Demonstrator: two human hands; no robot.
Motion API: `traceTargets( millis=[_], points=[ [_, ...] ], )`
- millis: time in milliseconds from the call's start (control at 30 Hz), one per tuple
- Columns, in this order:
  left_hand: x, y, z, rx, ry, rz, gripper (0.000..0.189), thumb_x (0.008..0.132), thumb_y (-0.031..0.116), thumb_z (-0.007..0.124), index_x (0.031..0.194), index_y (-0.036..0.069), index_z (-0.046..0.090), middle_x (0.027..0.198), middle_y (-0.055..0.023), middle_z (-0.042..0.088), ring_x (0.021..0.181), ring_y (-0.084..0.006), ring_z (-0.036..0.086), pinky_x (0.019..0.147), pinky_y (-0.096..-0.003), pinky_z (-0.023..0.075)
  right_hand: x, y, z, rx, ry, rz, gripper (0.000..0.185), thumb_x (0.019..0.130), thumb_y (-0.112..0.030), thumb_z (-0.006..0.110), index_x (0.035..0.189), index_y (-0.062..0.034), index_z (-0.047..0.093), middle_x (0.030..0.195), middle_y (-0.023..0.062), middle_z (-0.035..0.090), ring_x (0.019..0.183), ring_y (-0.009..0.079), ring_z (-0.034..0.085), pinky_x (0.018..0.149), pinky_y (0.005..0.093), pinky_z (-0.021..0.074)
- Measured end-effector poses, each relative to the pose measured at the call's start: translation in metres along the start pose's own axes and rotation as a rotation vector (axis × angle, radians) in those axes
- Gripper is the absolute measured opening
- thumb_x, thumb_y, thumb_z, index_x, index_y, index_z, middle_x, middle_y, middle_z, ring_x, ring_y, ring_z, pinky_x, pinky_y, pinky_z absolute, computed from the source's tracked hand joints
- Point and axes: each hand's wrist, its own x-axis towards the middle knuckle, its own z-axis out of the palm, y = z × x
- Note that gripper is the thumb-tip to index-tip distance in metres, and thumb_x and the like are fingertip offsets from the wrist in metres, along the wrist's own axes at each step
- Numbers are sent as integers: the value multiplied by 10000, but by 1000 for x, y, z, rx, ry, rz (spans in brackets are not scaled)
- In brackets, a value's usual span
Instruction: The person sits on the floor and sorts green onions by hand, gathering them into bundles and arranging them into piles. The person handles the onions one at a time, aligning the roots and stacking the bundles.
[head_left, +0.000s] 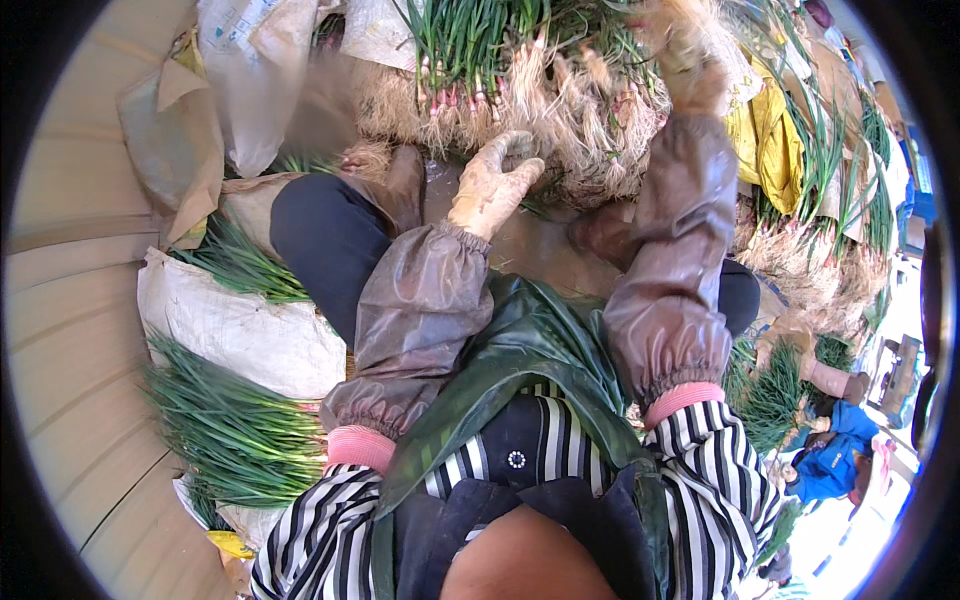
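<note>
My left hand (495, 184), in a soiled pale glove, hangs before the heap with its thumb and fingers apart and nothing between them. Just beyond it are spring onions (469, 79) with green leaves, pinkish bulbs and long tangled roots (525, 82). My right hand (694, 79) reaches to the far right of that heap and is blurred by motion. Pale root strands show around its fingers, but whether it grips them cannot be made out. Brown waterproof sleeves (424, 300) cover both forearms, and a dark green apron (547, 322) lies over my lap.
More spring onions (240, 420) lie at my left beside a white woven sack (247, 330). Further bunches (817, 255) and a yellow sack (776, 139) stand at the right. A brown blur (322, 101) shows upper left. A person in blue (832, 454) is at far right.
</note>
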Motion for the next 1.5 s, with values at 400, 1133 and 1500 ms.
traceTargets(
  millis=[400,1133,1500],
  points=[
    [20,-40,-7,-78,72,-136,425,748,183,652,1130,26,550,911,-98,644,880,-183,595,800,-287,451,-162,6,62,0,329,739,361,823,-178,622,1136,-8,563,985,85,625,763,161,609,636,255,494],
    [10,-40,3,155,-46,-165,470,751,244,642,1161,36,545,1154,-156,564,1084,-281,531,928,-333,398,-77,-10,79,-1222,36,906,523,757,-468,621,1122,-96,586,1059,141,609,892,225,602,781,353,487],
    [4,-22,4,-435,-237,-228,377,809,143,612,1147,-5,532,1090,-75,582,1026,-148,521,915,-271,392,-134,-56,70,-17,530,870,77,805,-74,628,881,-75,638,792,56,653,647,67,561,601,204,461]
  ],
)
